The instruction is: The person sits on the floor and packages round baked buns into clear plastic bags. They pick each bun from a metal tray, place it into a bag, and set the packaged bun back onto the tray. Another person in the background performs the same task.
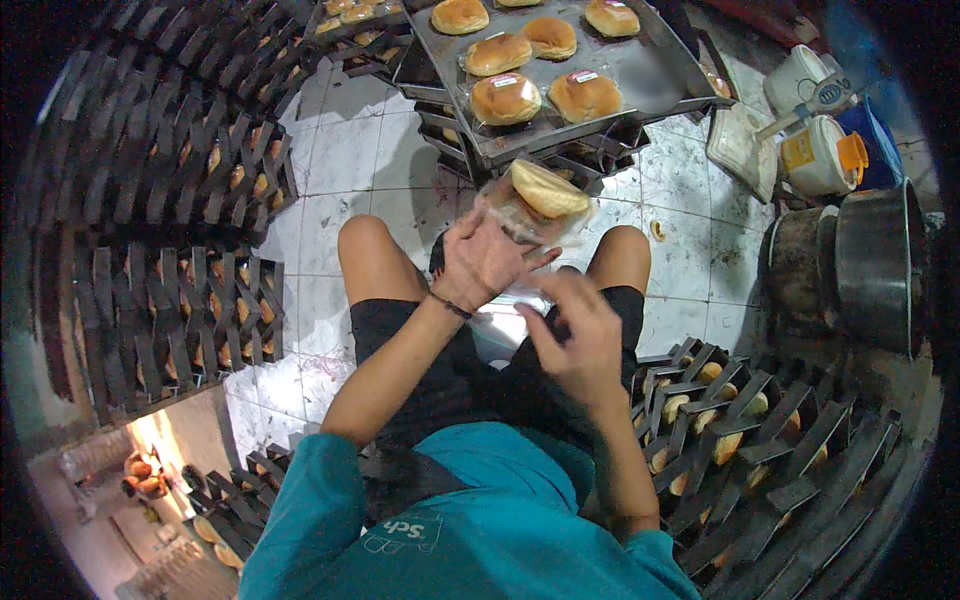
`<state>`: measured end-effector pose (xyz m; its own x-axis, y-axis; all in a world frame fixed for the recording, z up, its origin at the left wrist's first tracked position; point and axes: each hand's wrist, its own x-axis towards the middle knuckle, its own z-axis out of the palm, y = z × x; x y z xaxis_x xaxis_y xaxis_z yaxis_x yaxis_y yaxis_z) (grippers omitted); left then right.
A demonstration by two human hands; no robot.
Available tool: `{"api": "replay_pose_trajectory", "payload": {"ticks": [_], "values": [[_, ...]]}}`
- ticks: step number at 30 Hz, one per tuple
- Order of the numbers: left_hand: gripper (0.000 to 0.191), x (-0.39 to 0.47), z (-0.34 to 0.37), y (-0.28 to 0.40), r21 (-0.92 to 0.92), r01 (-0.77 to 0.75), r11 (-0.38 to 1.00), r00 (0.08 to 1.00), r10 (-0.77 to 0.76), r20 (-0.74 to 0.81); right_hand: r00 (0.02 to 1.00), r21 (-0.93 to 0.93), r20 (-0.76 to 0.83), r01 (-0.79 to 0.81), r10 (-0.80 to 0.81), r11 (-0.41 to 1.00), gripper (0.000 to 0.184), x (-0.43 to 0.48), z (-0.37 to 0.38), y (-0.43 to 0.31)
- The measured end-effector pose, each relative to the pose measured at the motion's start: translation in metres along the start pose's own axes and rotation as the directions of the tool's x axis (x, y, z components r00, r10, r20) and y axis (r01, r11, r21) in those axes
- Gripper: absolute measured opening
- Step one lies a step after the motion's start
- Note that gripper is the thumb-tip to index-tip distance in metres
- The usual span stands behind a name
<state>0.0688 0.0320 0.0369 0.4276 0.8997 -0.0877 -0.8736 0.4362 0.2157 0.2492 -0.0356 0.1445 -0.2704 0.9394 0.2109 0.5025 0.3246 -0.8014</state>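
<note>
My left hand (484,259), palm up with a dark band at the wrist, holds a bread bun (550,189) in a clear plastic bag in front of the metal tray. My right hand (574,322) is blurred, with fingers bent, just right of and nearer to me than the left hand; I see nothing held in it. Clear plastic bags (501,328) lie between my thighs, partly hidden by my hands. Ahead, a metal baking tray (510,148) bears several buns, some in clear wrap with labels, among them a labelled wrapped bun (505,99).
Stacked trays of bread (180,315) stand at the left, and more stacked trays (739,442) at the lower right. Large metal pots (874,274), a white bucket (817,157) and a white scale-like device (746,150) stand at the right on the tiled floor (337,225).
</note>
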Motion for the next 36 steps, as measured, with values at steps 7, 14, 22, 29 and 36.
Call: {"api": "replay_pose_trajectory", "payload": {"ticks": [7, 14, 22, 29, 36], "values": [[0.074, 0.057, -0.034, -0.003, -0.256, 0.161, 0.953, 0.947, -0.076, 0.313, 0.991, -0.416, -0.122, -0.007, -0.048, 0.909, 0.026, 0.098, 0.020, 0.065], [0.089, 0.041, -0.020, -0.002, -0.352, 0.138, 0.926, 0.990, -0.139, 0.023, 0.979, -0.264, -0.009, 0.193, -0.203, 0.945, 0.028, 0.069, 0.021, 0.074], [0.091, 0.031, 0.004, 0.005, -0.250, 0.047, 0.967, 0.996, -0.065, -0.067, 0.997, -0.179, -0.052, 0.038, -0.048, 0.983, 0.023, 0.022, 0.002, 0.011], [0.078, 0.029, 0.027, -0.007, -0.263, 0.056, 0.963, 0.995, -0.075, -0.061, 0.987, -0.308, 0.094, -0.098, 0.132, 0.946, 0.018, 0.031, 0.034, -0.014], [0.072, 0.036, 0.020, 0.009, -0.281, 0.038, 0.959, 0.980, -0.090, -0.175, 0.859, 0.306, 0.452, -0.401, 0.239, 0.864, 0.008, 0.004, -0.031, -0.004]]}}
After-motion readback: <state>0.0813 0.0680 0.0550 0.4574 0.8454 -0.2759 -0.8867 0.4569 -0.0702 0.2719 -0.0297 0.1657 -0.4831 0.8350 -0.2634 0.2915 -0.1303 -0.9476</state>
